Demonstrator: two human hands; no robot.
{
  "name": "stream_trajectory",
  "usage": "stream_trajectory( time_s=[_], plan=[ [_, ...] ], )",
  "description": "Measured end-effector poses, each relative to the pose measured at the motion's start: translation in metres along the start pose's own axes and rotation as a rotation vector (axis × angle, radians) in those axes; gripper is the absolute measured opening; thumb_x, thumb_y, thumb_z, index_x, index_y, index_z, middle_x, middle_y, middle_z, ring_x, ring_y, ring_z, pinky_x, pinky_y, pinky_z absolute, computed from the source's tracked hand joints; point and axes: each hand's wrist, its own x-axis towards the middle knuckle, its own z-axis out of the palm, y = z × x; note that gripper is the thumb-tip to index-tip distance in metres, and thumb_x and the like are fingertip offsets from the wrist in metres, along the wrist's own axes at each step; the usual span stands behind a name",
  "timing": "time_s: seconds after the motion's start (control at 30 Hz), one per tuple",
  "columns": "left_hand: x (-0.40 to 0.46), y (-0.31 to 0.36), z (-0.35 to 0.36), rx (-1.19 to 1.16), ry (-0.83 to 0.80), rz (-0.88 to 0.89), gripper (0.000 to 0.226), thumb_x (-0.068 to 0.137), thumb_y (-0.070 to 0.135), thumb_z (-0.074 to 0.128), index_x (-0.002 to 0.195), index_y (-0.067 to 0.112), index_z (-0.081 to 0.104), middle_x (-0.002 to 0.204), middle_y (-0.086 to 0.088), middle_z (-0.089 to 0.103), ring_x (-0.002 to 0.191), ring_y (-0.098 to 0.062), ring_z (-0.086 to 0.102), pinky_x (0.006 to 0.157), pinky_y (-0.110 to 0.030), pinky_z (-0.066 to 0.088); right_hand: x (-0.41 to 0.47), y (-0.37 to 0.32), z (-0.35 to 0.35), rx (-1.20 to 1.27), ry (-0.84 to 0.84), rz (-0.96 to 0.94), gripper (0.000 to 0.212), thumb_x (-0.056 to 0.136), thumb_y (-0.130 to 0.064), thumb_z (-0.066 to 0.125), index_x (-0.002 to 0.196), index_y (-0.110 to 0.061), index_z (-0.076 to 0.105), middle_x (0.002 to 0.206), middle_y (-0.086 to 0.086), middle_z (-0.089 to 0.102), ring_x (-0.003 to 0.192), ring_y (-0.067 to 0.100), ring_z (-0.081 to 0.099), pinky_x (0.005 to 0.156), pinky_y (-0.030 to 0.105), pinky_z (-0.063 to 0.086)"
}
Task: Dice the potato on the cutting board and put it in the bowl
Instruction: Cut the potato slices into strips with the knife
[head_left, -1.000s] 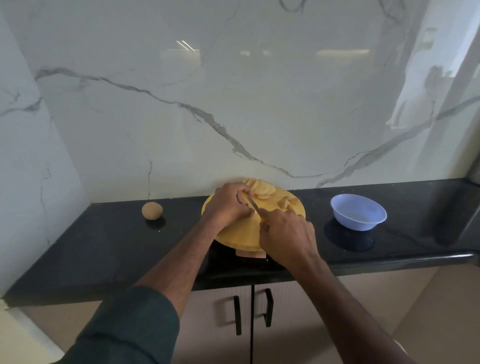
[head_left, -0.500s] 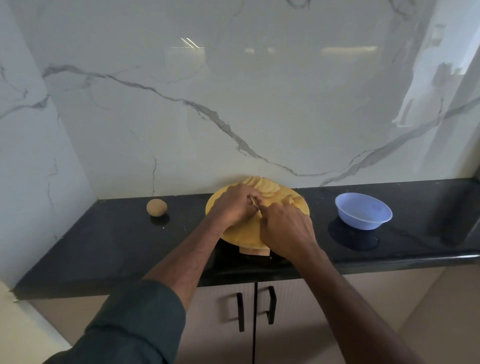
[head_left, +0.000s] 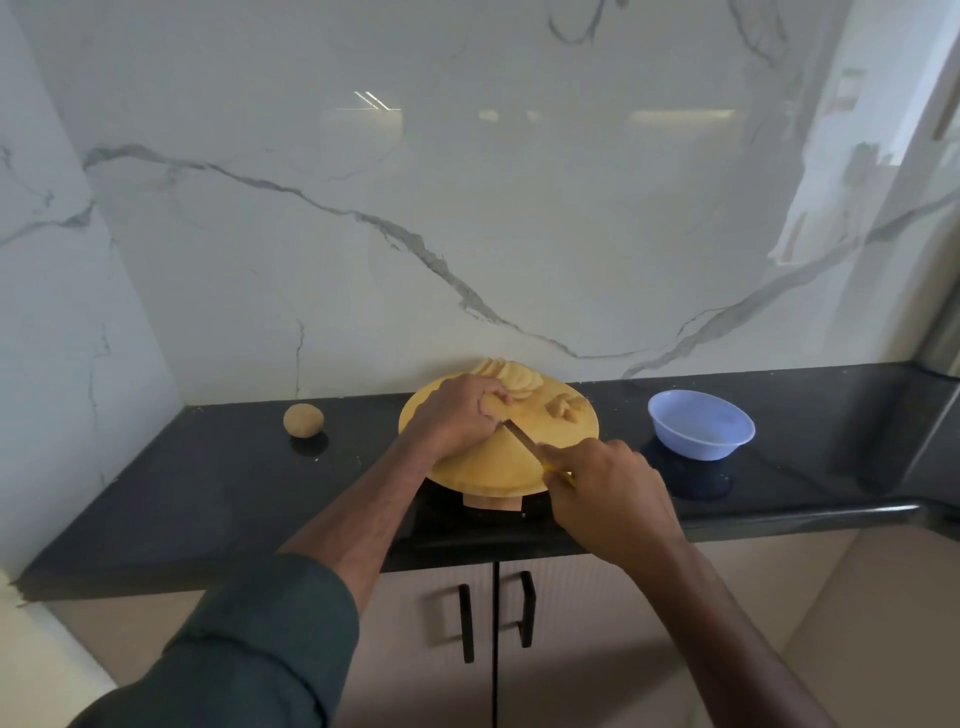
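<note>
A round yellow cutting board (head_left: 488, 465) sits on the black counter. My left hand (head_left: 457, 413) grips a piece of potato (head_left: 496, 401) near the board's middle, fingers curled over it. Potato slices (head_left: 514, 376) are fanned at the board's far edge, and a small heap of cut pieces (head_left: 566, 405) lies at its right. My right hand (head_left: 608, 493) holds a knife (head_left: 522, 441) by its yellow handle; the blade lies on the board with its tip at the held potato. An empty pale blue bowl (head_left: 701, 423) stands to the right of the board.
A whole unpeeled potato (head_left: 303, 419) lies on the counter (head_left: 208, 483) left of the board. A marble wall rises directly behind. Cabinet doors with black handles (head_left: 465, 621) are below the counter's front edge. A wooden block shows under the board.
My right hand has drawn back toward me and to the right, pulling the knife along the board. My left hand stays on the potato piece.
</note>
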Motion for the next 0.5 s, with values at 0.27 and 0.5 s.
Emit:
stream_trajectory(
  time_s=[0.27,0.5],
  plan=[
    [-0.011,-0.004,-0.003,-0.130,0.100,-0.007,0.067,0.081,0.019,0.076,0.141,0.033,0.050,0.087,0.008,0.067,0.086,0.000,0.061,0.074,-0.011,0.039,0.010,-0.013,0.016,0.108,0.085,0.042,0.038,0.103,-0.033,0.050,0.140,-0.034,0.058,0.085,-0.005,0.066,0.075,0.014,0.064,0.071,0.034,0.060],
    [-0.009,-0.009,0.000,-0.125,0.133,0.007,0.059,0.080,0.012,0.074,0.135,0.025,0.057,0.080,0.006,0.069,0.080,-0.002,0.064,0.072,-0.010,0.043,0.018,-0.025,0.026,0.049,0.073,0.030,0.039,0.105,-0.034,0.043,0.142,-0.032,0.055,0.084,-0.004,0.066,0.074,0.015,0.064,0.072,0.037,0.060]
  ],
)
